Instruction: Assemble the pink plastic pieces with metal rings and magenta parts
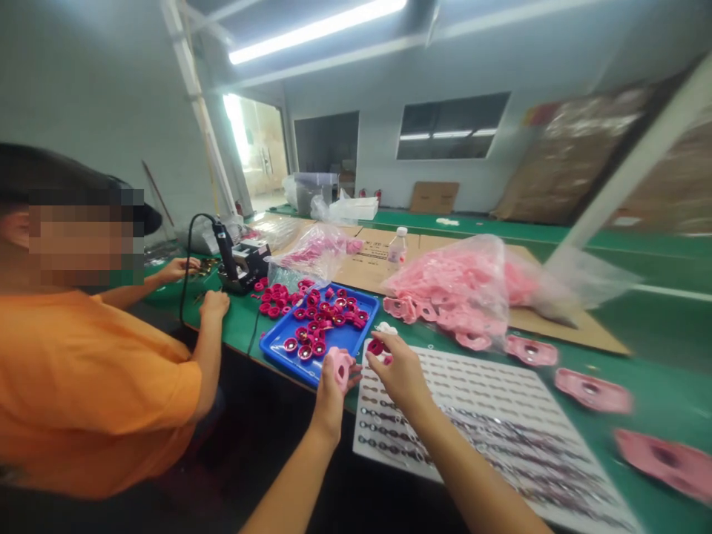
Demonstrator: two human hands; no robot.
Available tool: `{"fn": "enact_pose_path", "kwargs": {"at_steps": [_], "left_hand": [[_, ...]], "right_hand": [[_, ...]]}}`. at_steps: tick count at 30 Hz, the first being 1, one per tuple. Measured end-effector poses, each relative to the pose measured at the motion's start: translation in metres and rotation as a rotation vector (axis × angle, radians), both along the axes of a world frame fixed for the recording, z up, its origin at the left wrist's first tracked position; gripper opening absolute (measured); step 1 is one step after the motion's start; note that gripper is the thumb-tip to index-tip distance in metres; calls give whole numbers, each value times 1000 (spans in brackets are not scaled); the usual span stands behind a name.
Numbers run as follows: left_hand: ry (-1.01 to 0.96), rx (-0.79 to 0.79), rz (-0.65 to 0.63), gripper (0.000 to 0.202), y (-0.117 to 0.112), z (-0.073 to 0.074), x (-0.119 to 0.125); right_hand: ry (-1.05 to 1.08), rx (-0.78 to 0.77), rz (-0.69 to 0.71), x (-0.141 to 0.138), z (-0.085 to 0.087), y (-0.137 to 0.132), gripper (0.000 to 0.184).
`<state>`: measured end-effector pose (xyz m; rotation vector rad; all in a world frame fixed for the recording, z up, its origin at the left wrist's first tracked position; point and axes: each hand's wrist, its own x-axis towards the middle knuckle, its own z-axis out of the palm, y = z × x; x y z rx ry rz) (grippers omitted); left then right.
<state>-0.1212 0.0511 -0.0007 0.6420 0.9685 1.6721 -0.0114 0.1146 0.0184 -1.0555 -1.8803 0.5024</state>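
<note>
Left hand (332,400) curled closed around a pink moulded plastic piece (340,367). Right hand (399,373) pinching a small magenta plastic ring (375,346), just above the far edge of a white perforated sheet with rows of metal parts (472,430). Just left of both hands, a shallow blue plastic tray (300,368) of magenta plastic cups (305,352), its near edge close to the left hand. Toward the right, flat pink plastic discs (592,391) on the green tabletop (661,386), with open green strips between them. Farther, a clear plastic bag of pink parts (450,289). Far left, a co-worker's orange T-shirt (83,386), beyond it a black soldering iron (224,248).
</note>
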Motion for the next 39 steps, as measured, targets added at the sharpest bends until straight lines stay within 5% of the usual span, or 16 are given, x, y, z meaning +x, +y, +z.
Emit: {"fn": "enact_pose_path", "kwargs": {"at_steps": [11, 32, 39], "left_hand": [[-27, 88, -114, 38, 4, -6, 37], [105, 165, -188, 41, -12, -2, 61], [196, 232, -206, 32, -23, 4, 64]], "right_hand": [[45, -99, -24, 50, 12, -67, 26], [286, -318, 9, 48, 19, -90, 21], [248, -245, -37, 52, 21, -95, 20]]}}
